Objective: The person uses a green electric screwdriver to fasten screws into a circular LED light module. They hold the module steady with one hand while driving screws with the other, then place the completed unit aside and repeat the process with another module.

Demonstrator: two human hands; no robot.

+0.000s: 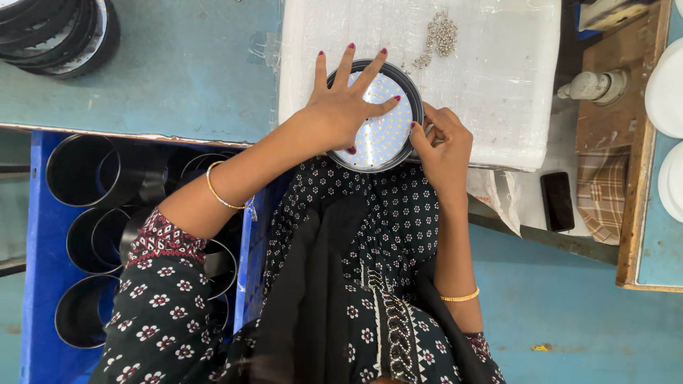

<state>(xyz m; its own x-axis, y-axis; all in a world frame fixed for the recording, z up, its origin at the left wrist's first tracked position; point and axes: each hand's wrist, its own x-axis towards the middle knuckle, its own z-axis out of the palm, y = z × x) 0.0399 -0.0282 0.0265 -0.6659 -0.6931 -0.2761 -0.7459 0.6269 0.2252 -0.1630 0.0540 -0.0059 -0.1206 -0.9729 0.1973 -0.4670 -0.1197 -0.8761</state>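
A white padded surface [498, 85] lies under both hands. On its near edge sits a round black lamp housing [398, 153] with a dotted white disc inside. The left hand [340, 110] presses flat on the disc, its grip spread wide apart. The right hand [445, 146] has its grip pinched together on the housing's rim. Beyond the right grip lies a heap of small screws [441, 35].
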